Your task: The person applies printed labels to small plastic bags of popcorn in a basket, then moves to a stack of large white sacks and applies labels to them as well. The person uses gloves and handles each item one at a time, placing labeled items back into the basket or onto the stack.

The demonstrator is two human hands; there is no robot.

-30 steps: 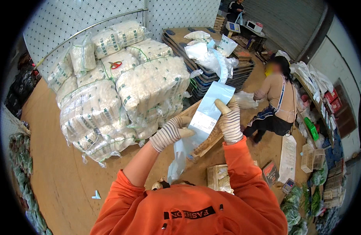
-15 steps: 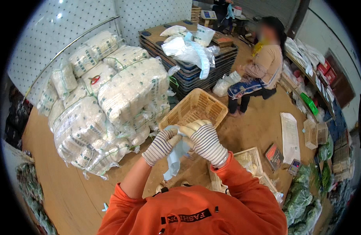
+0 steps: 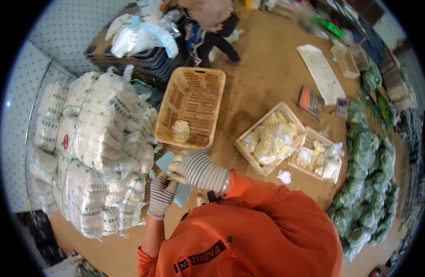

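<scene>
A thin light-blue strip (image 3: 181, 195), paper or film, is pinched between my two striped work gloves. My left hand (image 3: 161, 195) closes on it from the left with thumb and fingers. From the right, my right hand (image 3: 199, 171) grips the same strip, and its fingertips meet those of the left. One end of the strip sticks up beyond the hands; another hangs below them. Just past my hands stands a yellow plastic crate (image 3: 215, 108). A small clear bag of pale pieces (image 3: 180, 131) lies at its near end.
At left rises a big pile of wrapped white bags (image 3: 101, 124). A person (image 3: 210, 18) is by the stacked dark trays (image 3: 143, 69). To the right are a crate of pale bagged goods (image 3: 250, 159), a smaller crate (image 3: 309, 173), a scale (image 3: 311, 101) and bagged greens (image 3: 360, 194).
My view has swung, bringing the right-hand crates nearer the middle. Both hands, still gripping the blue strip, appear lower and further left. The other person has gone from sitting to standing by the trays.
</scene>
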